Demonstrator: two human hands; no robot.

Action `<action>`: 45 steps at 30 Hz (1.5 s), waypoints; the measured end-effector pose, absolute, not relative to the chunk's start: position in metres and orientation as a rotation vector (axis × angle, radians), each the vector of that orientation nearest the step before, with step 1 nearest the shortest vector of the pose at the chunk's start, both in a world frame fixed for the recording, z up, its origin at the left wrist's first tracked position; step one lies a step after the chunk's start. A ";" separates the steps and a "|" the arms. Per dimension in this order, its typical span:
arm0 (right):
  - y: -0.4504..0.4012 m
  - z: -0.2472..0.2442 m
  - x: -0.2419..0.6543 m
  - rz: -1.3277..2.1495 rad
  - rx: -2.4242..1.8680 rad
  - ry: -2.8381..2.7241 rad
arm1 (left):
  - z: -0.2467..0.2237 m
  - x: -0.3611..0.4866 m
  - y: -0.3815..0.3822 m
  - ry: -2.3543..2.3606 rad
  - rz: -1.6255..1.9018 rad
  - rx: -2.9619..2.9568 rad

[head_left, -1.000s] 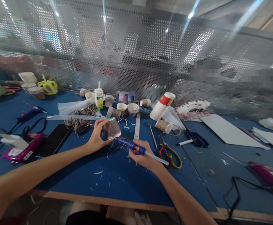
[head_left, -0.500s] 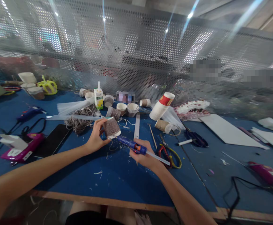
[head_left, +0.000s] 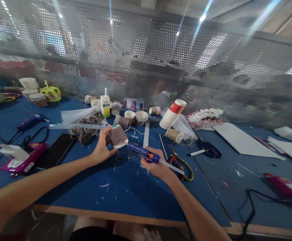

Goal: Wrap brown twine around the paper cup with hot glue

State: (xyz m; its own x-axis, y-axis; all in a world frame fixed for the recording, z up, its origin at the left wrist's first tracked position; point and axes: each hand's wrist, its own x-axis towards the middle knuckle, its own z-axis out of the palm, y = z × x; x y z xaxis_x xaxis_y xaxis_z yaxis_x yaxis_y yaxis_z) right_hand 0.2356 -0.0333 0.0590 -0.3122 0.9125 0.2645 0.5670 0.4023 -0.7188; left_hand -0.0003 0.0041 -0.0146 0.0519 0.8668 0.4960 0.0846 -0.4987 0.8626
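Observation:
Wrapped in grey-brown cord, a paper cup (head_left: pixel 118 136) is tilted in my left hand (head_left: pixel 103 145), its white rim turned toward me. My right hand (head_left: pixel 158 163) is closed around a blue hot glue gun (head_left: pixel 141 151), with a clear glue stick (head_left: pixel 171 166) poking out of its back end. The gun's nozzle points left at the cup's rim, very close to it; whether they touch I cannot tell. Beyond the left hand lies a loose heap of the same cord (head_left: pixel 85 129). A steel ruler (head_left: pixel 146 135) lies just behind the right hand.
Scissors (head_left: pixel 189 170) lie right of my right hand. Further back stand a juice carton (head_left: pixel 105 106), several cord-wrapped cups and a leaning stack of paper cups (head_left: pixel 172 115). A black phone (head_left: pixel 57 150) and a magenta power strip (head_left: pixel 26 159) lie left. A perforated metal screen (head_left: pixel 146 50) rises behind.
My right hand has drawn the glue gun slightly to the right, its nozzle shifting along the cup's rim. The cup has turned or tilted a little in my left hand.

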 end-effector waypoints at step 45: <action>0.002 0.037 0.270 -0.205 -1.732 -2.254 | -0.001 -0.001 -0.002 1.350 1.530 2.118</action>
State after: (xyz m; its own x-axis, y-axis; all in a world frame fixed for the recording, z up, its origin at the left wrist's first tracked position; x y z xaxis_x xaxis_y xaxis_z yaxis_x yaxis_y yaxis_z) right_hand 0.2698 0.0019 0.0367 -0.2344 0.9204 0.3129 0.9617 0.2665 -0.0635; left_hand -0.0011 -0.0018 -0.0013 0.0470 0.7584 0.6501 0.5505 -0.5627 0.6167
